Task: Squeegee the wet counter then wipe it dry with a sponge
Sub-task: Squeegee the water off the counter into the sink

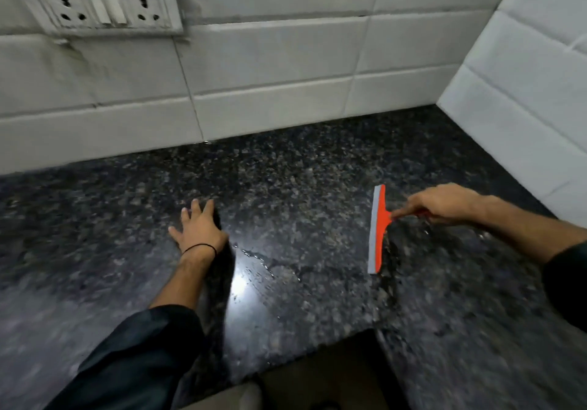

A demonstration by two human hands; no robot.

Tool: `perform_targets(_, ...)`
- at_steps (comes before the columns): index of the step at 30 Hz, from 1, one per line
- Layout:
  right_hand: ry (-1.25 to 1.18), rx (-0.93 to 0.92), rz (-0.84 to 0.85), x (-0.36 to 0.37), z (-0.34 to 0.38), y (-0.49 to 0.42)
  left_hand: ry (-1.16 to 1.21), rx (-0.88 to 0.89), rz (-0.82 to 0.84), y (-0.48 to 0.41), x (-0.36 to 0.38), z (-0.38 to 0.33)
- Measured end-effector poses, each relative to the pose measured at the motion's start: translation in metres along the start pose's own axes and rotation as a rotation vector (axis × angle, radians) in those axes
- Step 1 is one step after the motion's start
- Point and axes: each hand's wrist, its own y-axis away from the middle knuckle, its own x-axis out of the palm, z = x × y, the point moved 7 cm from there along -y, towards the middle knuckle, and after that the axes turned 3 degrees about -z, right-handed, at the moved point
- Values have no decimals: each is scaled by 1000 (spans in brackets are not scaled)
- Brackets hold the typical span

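An orange squeegee (378, 231) with a grey rubber blade lies edge-down on the dark speckled granite counter (286, 187), right of centre. My right hand (444, 204) grips its handle from the right. The blade runs front to back. My left hand (198, 228) rests flat on the counter with fingers spread, holding nothing. A film of water with streaks and droplets (254, 269) shines between the two hands. No sponge is in view.
White tiled walls (270, 75) bound the counter at the back and on the right, forming a corner. A switch and socket plate (104, 6) sits on the back wall, upper left. The counter's front edge has a notch (333, 371) at bottom centre.
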Motion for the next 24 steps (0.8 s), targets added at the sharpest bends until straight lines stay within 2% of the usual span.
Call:
perform_targets(2, 41, -10, 1, -5, -6, 3, 72, 53, -6, 10, 7, -15)
perform_targets(5, -17, -19, -94, -25, 1, -1, 132, 117, -24, 30, 17, -28)
perform_targets(9, -75, -124, -226, -60, 56, -29, 119, 1, -60, 61, 17, 2)
perform_targets(14, -32, -334, -335, -98, 181, -77, -116, -252, 197, 114, 37, 72)
perform_targets(19, -7, -499, -368, -114, 275, -107, -73, -226, 265, 133, 46, 95)
perform_targets(24, -15, -505, -332, -108, 282, -97, -32, -218, 281, 131, 41, 89)
